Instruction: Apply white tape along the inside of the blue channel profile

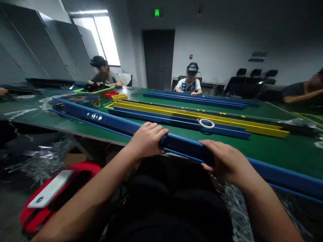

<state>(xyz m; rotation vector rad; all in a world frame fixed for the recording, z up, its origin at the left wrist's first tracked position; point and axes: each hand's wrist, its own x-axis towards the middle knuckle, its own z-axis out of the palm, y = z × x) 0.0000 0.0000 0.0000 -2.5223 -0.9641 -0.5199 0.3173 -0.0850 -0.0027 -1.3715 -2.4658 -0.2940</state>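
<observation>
A long blue rail (106, 122) lies along the near edge of the green table (277, 148). My left hand (146, 139) is closed over its top, fingers wrapped round the far side. My right hand (227, 161) grips the same rail a little to the right, fingers curled over it. The rail runs on past both hands to the left and right. A roll of clear tape (206, 123) rests on another blue rail just beyond my hands.
More blue rails (199, 99) and a yellow one (191, 116) lie across the table. Small red, yellow and green bins (111, 94) stand far left. Three other people sit around the table. A red case (50, 195) lies by my left knee. Silver shreds cover the floor.
</observation>
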